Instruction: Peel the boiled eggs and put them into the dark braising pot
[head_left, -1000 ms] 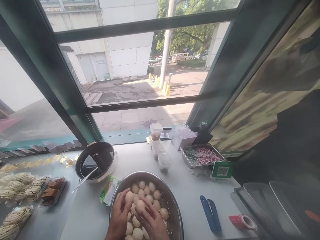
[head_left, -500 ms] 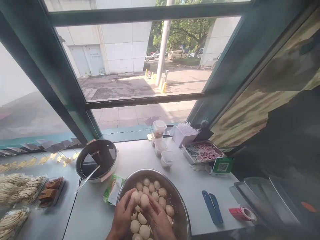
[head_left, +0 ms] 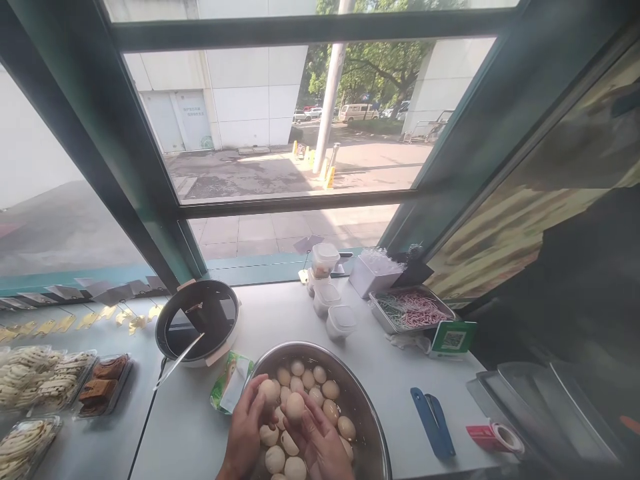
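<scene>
At lower center of the frame, the left hand [head_left: 243,428] is curling around a first egg [head_left: 269,392], fingers closed on it. Just right of that, the right hand [head_left: 323,440] is pinching a second egg [head_left: 295,405] between thumb and fingers, clamped but not visibly squeezing. Can't tell if the two shells are touching.

Both are hovering inside the rim of the steel bowl [head_left: 367,417], where loose eggs [head_left: 295,467] are lying close together; a couple are looking broken-shelled.

Handling, my judgement: staying low over the pile is limiting any drop; spreading finger pressure is beating a tip pinch, as shells will likely be slick; knocking egg on egg is the main risk. Turning each one slowly should be exposing cracks.

Farther out: green packet [head_left: 233,383] is sitting just left of the bowl, blue hinged tool [head_left: 434,423] at lower right. Black pot [head_left: 161,333] is standing left of center, clear tubs [head_left: 341,323] right of center. Window frame [head_left: 300,204] is crossing behind everything.
</scene>
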{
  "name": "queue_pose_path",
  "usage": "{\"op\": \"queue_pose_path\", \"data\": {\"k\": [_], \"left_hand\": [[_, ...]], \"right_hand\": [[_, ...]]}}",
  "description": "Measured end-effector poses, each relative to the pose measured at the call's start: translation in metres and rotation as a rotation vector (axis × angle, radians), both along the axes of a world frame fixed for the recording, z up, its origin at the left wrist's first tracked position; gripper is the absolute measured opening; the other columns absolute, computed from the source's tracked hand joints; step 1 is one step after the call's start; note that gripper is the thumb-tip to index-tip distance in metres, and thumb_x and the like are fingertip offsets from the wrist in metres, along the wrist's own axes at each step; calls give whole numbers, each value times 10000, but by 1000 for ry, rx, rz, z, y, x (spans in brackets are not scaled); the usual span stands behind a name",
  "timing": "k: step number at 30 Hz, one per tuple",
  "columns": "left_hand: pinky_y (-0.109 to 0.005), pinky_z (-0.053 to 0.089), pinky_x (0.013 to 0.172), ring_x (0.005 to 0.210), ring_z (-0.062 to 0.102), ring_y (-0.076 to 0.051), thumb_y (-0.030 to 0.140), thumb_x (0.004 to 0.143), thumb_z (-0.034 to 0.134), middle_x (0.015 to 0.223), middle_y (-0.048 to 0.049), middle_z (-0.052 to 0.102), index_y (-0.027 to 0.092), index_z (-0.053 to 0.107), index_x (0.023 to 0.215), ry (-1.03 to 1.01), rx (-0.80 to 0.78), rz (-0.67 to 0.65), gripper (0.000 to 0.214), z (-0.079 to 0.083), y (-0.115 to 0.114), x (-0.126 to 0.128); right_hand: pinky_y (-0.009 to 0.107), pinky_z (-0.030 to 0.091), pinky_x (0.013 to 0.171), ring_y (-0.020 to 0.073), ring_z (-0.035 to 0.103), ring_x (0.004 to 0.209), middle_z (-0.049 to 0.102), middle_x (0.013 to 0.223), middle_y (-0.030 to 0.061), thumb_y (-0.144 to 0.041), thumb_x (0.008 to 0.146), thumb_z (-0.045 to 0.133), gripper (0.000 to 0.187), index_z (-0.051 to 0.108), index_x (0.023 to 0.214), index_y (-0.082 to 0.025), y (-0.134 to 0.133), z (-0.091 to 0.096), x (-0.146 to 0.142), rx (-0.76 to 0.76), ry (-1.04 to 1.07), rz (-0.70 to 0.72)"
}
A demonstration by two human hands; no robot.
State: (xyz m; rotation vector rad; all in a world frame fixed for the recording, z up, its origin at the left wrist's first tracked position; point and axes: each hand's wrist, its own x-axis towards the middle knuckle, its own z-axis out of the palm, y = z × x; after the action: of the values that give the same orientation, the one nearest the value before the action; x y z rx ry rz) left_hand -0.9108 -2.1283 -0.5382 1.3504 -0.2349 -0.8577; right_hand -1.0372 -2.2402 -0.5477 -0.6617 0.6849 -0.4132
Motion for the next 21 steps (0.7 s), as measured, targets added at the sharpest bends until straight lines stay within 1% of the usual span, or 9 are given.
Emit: {"op": "queue_pose_path", "data": {"k": [2, 4, 6, 9, 11, 15, 17, 19, 21], "left_hand": [[-339, 541, 679, 731, 647, -179, 633, 896, 600, 1043, -53, 678, 237, 603, 1300, 101, -56, 23, 566, -1, 0, 6], [-314, 514, 636, 690, 620, -167, 574, 898, 593, 924, -15, 638, 243, 605, 1238, 107, -58, -16, 474, 0, 1, 12], [-305, 516, 673, 734, 622, -171, 496, 856, 671, 904, -10, 640, 240, 651, 1176, -72, 14, -119, 411, 4, 2, 16], [-323, 533, 880, 962, 674, -219, 365, 721, 836, 1035, -32, 719, 259, 748, 1149, -428, 131, -308, 450, 16, 2, 19], [-322, 527, 945, 1036, 691, -234, 326, 676, 868, 1081, -20, 764, 284, 788, 1111, -505, 178, -393, 445, 25, -1, 20], [-266, 561, 866, 972, 731, -210, 325, 631, 875, 1043, 21, 808, 290, 814, 1013, -552, 335, -462, 387, 39, -6, 41], [-256, 563, 880, 1000, 737, -205, 398, 692, 833, 1099, 22, 808, 299, 798, 1070, -612, 461, -385, 393, 45, -3, 74], [-310, 539, 970, 1096, 717, -236, 483, 817, 709, 1211, -15, 784, 290, 743, 1190, -671, 595, -254, 421, 48, 6, 122], [-443, 498, 1031, 1155, 689, -328, 512, 888, 587, 1268, -100, 756, 243, 676, 1286, -731, 791, -97, 489, 48, 17, 177]], "right_hand": [[507, 582, 1063, 360, 661, 1295, 740, 1337, 79, -575, 692, 920, 615, 758, 1224, -313, -1, -2, 0, -37, 40, -5], [492, 600, 1027, 354, 680, 1259, 747, 1316, 92, -575, 673, 932, 625, 764, 1204, -292, -2, -2, 0, -81, 99, 19], [466, 610, 1002, 341, 709, 1198, 770, 1253, 103, -566, 657, 945, 599, 781, 1146, -260, -3, 1, 1, -115, 142, 62], [425, 624, 956, 327, 744, 1110, 805, 1121, 98, -571, 609, 966, 556, 804, 1016, -230, -4, 3, 1, -133, 176, 102], [420, 629, 935, 330, 757, 1076, 815, 1077, 96, -589, 574, 972, 563, 808, 971, -225, -3, 0, 1, -130, 198, 129], [492, 610, 998, 360, 770, 1070, 817, 1114, 117, -702, 582, 898, 702, 783, 1096, -238, -5, -14, -7, -93, 218, 203], [509, 592, 1031, 377, 743, 1146, 803, 1176, 133, -676, 667, 830, 654, 767, 1155, -245, -14, -23, -18, -293, 318, 232], [511, 552, 1092, 392, 681, 1258, 778, 1243, 156, -524, 761, 759, 490, 779, 1151, -229, -26, -31, -30, -681, 553, 254], [513, 500, 1149, 403, 620, 1333, 731, 1327, 190, -335, 807, 678, 406, 782, 1170, -185, -39, -38, -39, -1050, 823, 298]]}}
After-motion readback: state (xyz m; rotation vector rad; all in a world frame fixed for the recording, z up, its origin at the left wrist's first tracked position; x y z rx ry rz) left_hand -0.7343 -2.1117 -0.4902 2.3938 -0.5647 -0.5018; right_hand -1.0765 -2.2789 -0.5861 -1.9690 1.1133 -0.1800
